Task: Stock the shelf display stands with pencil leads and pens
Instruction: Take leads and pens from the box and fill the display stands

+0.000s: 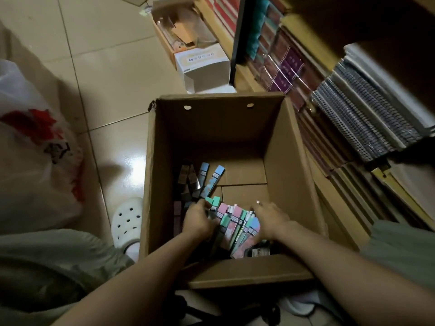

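Inside the cardboard box (277,147), your left hand (197,220) fingers curl round the pencil lead packs (231,222) while your right hand (270,217) fingers lie flat on them.

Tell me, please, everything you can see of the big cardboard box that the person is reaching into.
The cardboard box is plain brown, open at the top, standing upright on the tiled floor beside the shelves. Two round holes pierce its far wall. At its bottom lie slim pastel and dark packs, mostly toward the near side. Both the left hand and right hand reach inside onto the packs.
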A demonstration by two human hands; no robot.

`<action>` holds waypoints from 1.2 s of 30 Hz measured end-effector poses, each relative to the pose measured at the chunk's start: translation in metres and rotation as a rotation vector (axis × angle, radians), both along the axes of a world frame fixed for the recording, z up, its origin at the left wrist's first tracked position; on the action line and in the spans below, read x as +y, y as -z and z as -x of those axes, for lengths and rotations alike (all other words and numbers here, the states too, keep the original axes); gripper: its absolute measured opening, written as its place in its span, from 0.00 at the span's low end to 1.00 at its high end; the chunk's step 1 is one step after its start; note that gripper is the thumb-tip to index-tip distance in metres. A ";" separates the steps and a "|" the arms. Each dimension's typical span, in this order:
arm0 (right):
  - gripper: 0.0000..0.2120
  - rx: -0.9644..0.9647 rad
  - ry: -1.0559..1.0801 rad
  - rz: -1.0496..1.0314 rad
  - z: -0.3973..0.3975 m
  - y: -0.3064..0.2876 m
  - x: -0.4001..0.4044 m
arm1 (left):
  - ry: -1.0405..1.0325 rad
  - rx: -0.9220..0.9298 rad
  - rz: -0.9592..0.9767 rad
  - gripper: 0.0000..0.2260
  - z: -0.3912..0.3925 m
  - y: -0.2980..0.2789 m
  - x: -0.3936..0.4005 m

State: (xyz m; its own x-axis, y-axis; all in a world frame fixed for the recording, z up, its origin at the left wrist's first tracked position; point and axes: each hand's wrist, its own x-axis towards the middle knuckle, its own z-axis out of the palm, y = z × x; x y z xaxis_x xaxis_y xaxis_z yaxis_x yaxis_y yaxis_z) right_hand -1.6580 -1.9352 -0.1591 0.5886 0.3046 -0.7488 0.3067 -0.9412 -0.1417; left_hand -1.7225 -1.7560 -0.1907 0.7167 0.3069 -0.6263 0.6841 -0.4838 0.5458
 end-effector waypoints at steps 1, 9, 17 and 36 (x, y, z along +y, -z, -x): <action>0.44 -0.029 -0.047 0.023 -0.002 0.004 0.000 | -0.029 -0.035 -0.019 0.21 -0.001 0.001 0.000; 0.25 -0.044 0.088 -0.074 -0.013 0.020 0.005 | -0.134 -0.093 0.025 0.21 0.000 0.021 0.001; 0.20 -0.037 0.371 -0.174 -0.015 0.030 0.006 | -0.097 -0.140 0.015 0.17 -0.013 0.027 -0.010; 0.24 -0.650 0.266 -0.377 -0.089 -0.103 -0.030 | 0.845 0.143 0.110 0.09 -0.010 0.004 -0.067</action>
